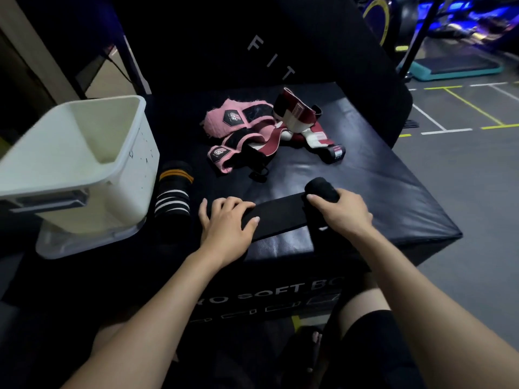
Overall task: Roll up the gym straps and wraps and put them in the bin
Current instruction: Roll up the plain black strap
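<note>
A black wrap (280,216) lies stretched across the near edge of the black soft box (379,186). Its right end is rolled into a thick coil (321,189). My right hand (341,213) grips that coil. My left hand (226,221) presses flat on the wrap's loose left end. A white bin (92,164) stands at the left, tilted, on a white lid. Two rolled wraps lie beside the bin: one black with orange stripes (177,172), one black with white stripes (172,204). A tangle of pink straps (238,127) and maroon-and-white wraps (302,119) lies further back.
A black padded panel (269,46) with white letters leans behind the box. The gym floor with painted lines (463,113) drops away to the right. A teal step platform (452,67) sits at the far right. My knees are below the box front.
</note>
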